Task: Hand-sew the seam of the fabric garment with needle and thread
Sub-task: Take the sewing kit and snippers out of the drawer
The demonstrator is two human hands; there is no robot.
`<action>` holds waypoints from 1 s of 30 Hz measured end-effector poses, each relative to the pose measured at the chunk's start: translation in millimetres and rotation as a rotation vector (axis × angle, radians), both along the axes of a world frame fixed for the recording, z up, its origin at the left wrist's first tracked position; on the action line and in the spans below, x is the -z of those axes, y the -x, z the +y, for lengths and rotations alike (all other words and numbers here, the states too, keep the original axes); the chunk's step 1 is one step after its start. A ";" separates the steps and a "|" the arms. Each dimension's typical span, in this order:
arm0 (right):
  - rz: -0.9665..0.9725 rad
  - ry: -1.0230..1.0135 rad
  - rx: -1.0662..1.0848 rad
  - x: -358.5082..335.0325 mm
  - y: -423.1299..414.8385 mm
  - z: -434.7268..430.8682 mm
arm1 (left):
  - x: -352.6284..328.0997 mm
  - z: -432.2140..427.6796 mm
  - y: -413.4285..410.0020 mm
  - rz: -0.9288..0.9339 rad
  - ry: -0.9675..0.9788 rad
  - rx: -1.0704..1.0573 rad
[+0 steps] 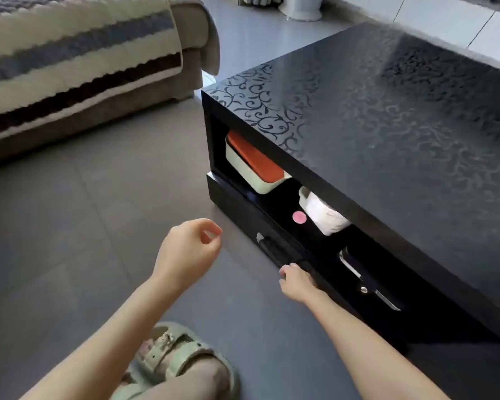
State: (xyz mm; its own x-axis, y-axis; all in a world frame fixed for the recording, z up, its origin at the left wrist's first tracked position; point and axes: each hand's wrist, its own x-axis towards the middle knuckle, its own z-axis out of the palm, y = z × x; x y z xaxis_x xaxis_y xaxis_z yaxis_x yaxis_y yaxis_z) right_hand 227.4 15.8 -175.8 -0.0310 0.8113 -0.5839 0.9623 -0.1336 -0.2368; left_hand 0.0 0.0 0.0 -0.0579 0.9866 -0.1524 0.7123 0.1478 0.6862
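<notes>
We find no garment, needle or thread in view; they are not on the black bench [387, 125] or on the floor [70, 226], and we judge they may lie inside the drawer [237, 215] or in the orange-lidded box [254, 160] on the open shelf, though this cannot be confirmed. The sewing itself is not yet begun. On handling, we judge the garment will be soft and limp and is best taken close beside the seam so the cloth stays flat. The needle will be thin, smooth and sharp and should be pinched on its shaft away from the point. The thread will be near weightless and prone to tangle. The right hand [296, 281] is extended low to the drawer front, palm down, fingers curled over its dark upper edge: the grip is closed on the drawer. The left hand [186, 249] hangs in the air above the floor, apart from the bench, wrist bent, fingers loosely curled with the thumb near the forefinger; we see nothing held, so that grip is idle. A white roll [325, 217] and a pink disc [299, 217] also sit on the shelf.
</notes>
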 end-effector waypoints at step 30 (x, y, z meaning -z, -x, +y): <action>0.009 -0.115 0.261 30.2 1.5 -92.0 | 150.5 23.7 -15.7 0.249 0.243 0.330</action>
